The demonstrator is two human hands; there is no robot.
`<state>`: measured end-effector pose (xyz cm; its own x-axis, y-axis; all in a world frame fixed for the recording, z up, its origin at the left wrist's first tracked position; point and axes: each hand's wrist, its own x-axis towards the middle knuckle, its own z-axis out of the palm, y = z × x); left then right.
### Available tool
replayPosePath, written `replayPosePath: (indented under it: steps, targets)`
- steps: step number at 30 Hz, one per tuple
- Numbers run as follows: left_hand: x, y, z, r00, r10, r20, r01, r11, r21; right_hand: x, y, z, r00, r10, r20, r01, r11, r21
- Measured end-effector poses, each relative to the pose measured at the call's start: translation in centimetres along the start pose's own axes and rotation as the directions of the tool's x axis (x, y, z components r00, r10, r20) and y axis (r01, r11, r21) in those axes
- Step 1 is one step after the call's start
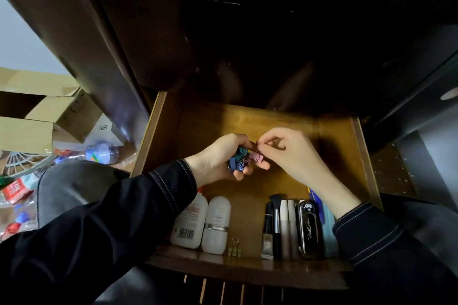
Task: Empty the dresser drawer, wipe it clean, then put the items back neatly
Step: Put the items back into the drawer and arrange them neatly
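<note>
- Pink binder clip is the weak point. The right hand pinches it between thumb and fingertip only, its other fingers loosely curled. With so narrow a grip, the sprung clip could snap free and skid toward the dark back edge of the drawer.
- Blue and teal binder clips sit bunched in the left hand, whose fingers are curled round them in a closed grip. The pink clip touches this bunch, and whether it is hooked into it cannot be told. If it is, a tug on it could drag others loose and scatter them.
- Both hands are over the middle of the drawer, above its bare wooden floor. I cannot tell whether either one touches the wood.
- Along the front edge, two white bottles lie side by side toward the front-left corner, with a gold binder clip just beside them.
- Toward the front-right corner lies a tidy row: a makeup brush, slim tubes and a glossy black case.
- The right forearm crosses above that corner, so a low sweep of the sleeve could knock the row askew.
- A falling clip could also land among the bottles and spoil the order, which would mean sorting that edge again.
</note>
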<state>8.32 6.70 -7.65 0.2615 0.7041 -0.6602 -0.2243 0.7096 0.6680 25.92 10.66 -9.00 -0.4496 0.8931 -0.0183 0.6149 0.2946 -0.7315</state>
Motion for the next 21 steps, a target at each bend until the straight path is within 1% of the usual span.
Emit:
replayPosePath:
  steps: [3, 6, 7, 8, 10, 11, 12, 13, 15, 17, 18, 19, 21]
  targets:
    - [0.3, -0.1, -0.2, 0.998, 0.001, -0.066, -0.001, 1.000, -0.007, 0.1, -0.2, -0.3, 0.997, 0.060, 0.048, -0.064, 0.994, 0.088]
    - [0.6, -0.4, -0.3, 0.990, 0.010, -0.142, -0.018, 0.998, -0.053, 0.2, -0.7, -0.7, 0.984, 0.121, 0.130, -0.152, 0.951, 0.268]
    - [0.7, -0.4, -0.3, 0.987, 0.020, -0.159, -0.034, 0.996, -0.081, 0.1, -0.7, -0.9, 0.983, 0.135, 0.121, -0.166, 0.937, 0.307]
    - [0.8, -0.3, -0.5, 0.984, 0.035, -0.172, -0.055, 0.992, -0.112, 0.1, -0.7, -1.2, 0.986, 0.143, 0.083, -0.163, 0.929, 0.331]
    - [0.9, -0.1, -1.0, 0.976, 0.067, -0.206, -0.103, 0.981, -0.166, 0.1, -0.5, -1.8, 0.990, 0.137, -0.024, -0.120, 0.931, 0.343]
    - [0.9, 0.0, -1.2, 0.970, 0.079, -0.231, -0.123, 0.975, -0.183, 0.1, -0.4, -1.9, 0.990, 0.129, -0.051, -0.104, 0.936, 0.338]
    - [1.0, 0.1, -1.4, 0.964, 0.084, -0.252, -0.135, 0.972, -0.192, 0.1, -0.3, -2.0, 0.991, 0.126, -0.041, -0.106, 0.940, 0.323]
    - [1.0, 0.2, -1.5, 0.961, 0.083, -0.263, -0.138, 0.971, -0.197, 0.0, -0.3, -1.9, 0.991, 0.133, 0.009, -0.130, 0.947, 0.293]
    - [0.9, 0.3, -1.5, 0.963, 0.072, -0.261, -0.127, 0.972, -0.200, -0.4, -0.4, -1.2, 0.970, 0.135, 0.200, -0.167, 0.974, 0.151]
    - [1.0, 0.2, -1.4, 0.969, 0.064, -0.238, -0.112, 0.975, -0.192, -1.1, -0.6, -0.2, 0.908, 0.087, 0.410, -0.107, 0.994, 0.027]
    - [1.0, 0.2, -1.3, 0.972, 0.060, -0.228, -0.104, 0.977, -0.187, -1.5, -0.8, 0.4, 0.866, 0.057, 0.497, -0.071, 0.997, 0.009]
    - [0.9, 0.2, -1.3, 0.974, 0.052, -0.220, -0.094, 0.978, -0.184, -1.9, -0.9, 1.0, 0.826, 0.044, 0.562, -0.051, 0.999, -0.004]
    - [1.0, 0.2, -1.2, 0.976, 0.039, -0.213, -0.078, 0.981, -0.179, -2.5, -1.0, 2.0, 0.762, 0.058, 0.645, -0.007, 0.997, -0.082]
